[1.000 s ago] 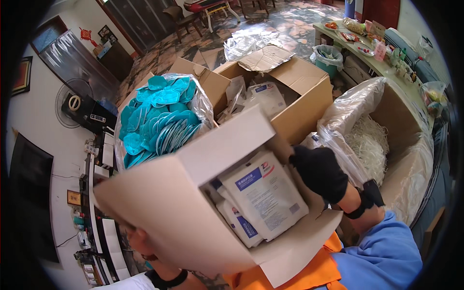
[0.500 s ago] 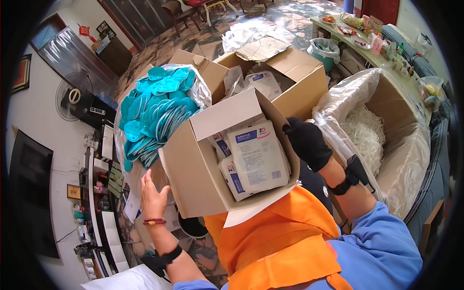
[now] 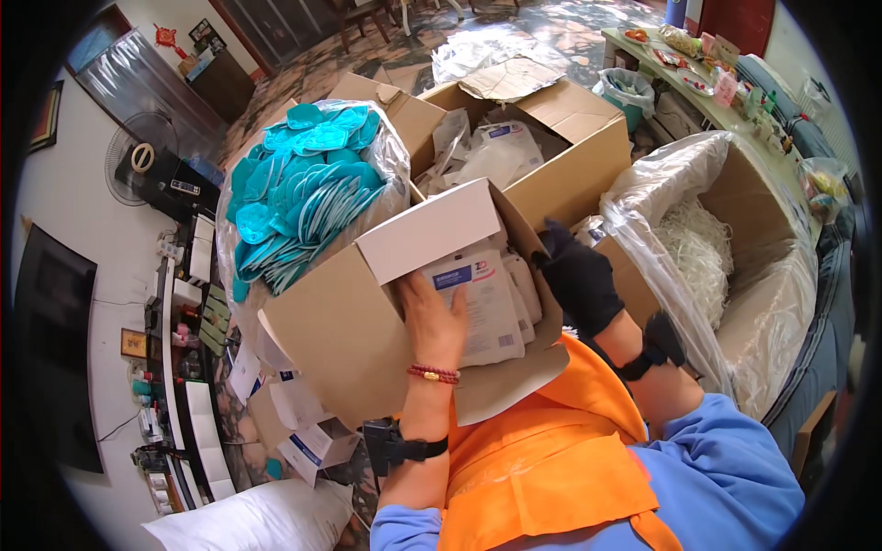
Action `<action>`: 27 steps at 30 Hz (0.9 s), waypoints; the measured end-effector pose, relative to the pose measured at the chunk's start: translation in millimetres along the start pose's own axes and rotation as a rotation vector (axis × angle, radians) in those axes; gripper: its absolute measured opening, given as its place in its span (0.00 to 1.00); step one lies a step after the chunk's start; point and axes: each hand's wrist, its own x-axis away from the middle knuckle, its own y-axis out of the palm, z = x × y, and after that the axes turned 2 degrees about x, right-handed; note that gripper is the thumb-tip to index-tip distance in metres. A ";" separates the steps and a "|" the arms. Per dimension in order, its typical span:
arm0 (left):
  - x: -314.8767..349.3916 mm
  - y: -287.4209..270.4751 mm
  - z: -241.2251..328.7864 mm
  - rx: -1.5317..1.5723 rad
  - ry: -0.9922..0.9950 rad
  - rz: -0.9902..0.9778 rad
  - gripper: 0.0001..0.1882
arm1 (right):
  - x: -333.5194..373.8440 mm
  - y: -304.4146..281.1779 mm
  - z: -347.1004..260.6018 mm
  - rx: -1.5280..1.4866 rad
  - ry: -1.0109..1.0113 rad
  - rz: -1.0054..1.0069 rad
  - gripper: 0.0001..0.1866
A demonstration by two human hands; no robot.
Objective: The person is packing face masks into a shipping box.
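holding a small cardboard box (image 3: 349,331) tilted at chest height, above an orange vest (image 3: 542,459), its open top facing the wearer and one flap lifted. reaching the bare left hand (image 3: 434,323) up into the opening, forearm rising from the lower edge with a red bead bracelet (image 3: 434,373) at the wrist and a black strap lower down; grip spread flat, palm and fingers pressing on a white packet (image 3: 482,303) standing inside the box. bracing the black-gloved right hand (image 3: 579,280) against the box's right wall, fingers curled over the edge, grip pressed on the cardboard. sitting just behind the box: a clear bag of teal masks (image 3: 303,197), a larger open carton (image 3: 551,138), and a plastic-lined carton of white strands (image 3: 707,248) at right.
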 end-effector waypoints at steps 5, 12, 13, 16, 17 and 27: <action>-10.4 -3.2 5.1 0.158 -0.136 0.005 0.35 | 14.2 -31.8 -34.0 -0.016 -0.468 0.166 0.25; 2.1 -34.8 33.0 1.013 -0.294 -0.223 0.21 | 18.5 -29.4 -48.7 -0.276 -0.094 -0.124 0.44; 3.3 -40.6 34.1 1.011 -0.296 -0.222 0.21 | 16.3 -36.8 -54.0 -0.297 -0.024 -0.187 0.44; 5.2 -53.4 27.2 1.384 -0.379 -0.253 0.29 | 16.5 -33.5 -52.3 -0.412 -0.048 -0.261 0.37; 6.1 -57.3 26.2 1.384 -0.377 -0.246 0.29 | 16.1 -34.1 -53.8 -0.370 -0.076 -0.336 0.34; 0.1 -82.5 37.1 0.445 0.079 -0.102 0.18 | 5.0 -32.8 -63.6 -0.078 -0.552 -0.355 0.20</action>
